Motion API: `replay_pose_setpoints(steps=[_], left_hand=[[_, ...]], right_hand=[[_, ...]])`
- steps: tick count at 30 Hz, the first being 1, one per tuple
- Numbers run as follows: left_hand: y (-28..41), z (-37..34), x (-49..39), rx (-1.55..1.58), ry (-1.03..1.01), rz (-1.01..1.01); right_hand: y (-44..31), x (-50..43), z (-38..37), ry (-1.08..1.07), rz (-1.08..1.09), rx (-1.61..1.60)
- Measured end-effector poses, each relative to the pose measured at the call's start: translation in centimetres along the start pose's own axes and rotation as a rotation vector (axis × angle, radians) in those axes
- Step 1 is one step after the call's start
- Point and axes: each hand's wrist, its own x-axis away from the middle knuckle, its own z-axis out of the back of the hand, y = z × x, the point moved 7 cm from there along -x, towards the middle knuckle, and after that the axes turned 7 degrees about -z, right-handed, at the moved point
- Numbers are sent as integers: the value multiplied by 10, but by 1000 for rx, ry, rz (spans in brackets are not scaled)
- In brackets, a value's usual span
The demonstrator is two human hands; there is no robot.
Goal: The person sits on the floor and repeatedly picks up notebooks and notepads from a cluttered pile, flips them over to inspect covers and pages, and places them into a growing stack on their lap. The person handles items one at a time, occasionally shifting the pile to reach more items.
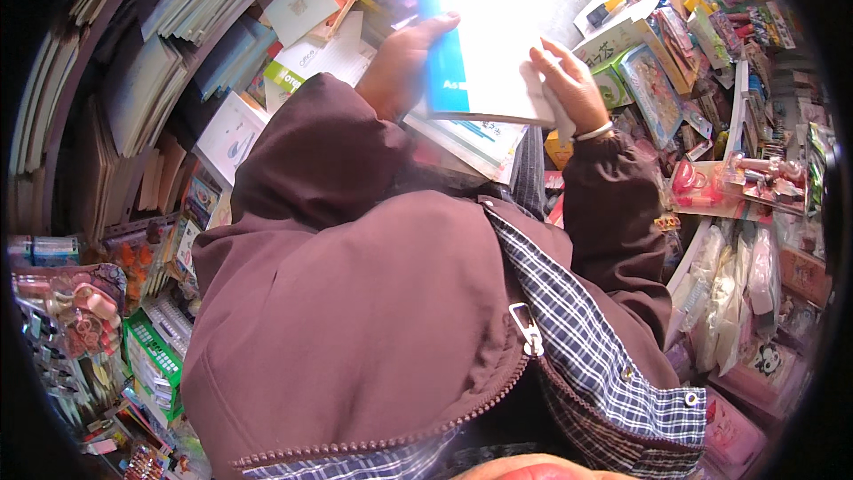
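A blue-and-white notebook (490,73) is held up in front of me, its lower right part washed out by bright light. My left hand (403,63) grips its left side, the thumb lying on the blue strip. At the right edge is my right hand (574,85), with a pale, limp cloth or tissue (563,110) hanging from under its fingers. Whether those fingers also press on the notebook, I cannot tell. Beneath the notebook, more printed booklets (476,147) lie by my lap.
Shelves packed with notebooks (143,87) curve along the left. Piled paper pads (303,67) lie beside them. Boxed and bagged goods (656,80) crowd the right, with plastic-wrapped items (723,287) lower down. A green basket (154,357) stands at lower left.
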Motion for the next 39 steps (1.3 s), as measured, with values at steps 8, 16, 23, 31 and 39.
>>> replay_pose_setpoints(steps=[8, 16, 23, 31, 39], left_hand=[[33, -61, 44, -98, -29, 4], [51, -84, 67, -354, -225, -124], [51, -79, 70, -328, -183, -111], [35, -79, 57, -245, -271, -42], [-6, -36, 34, -58, -228, 89]], right_hand=[[36, 23, -10, -90, -1, -506], [47, 36, -32, -95, -27, -367], [34, 63, -64, -182, -272, -720], [38, 50, -50, -120, -85, -578], [40, 24, 10, 180, 31, 73]])
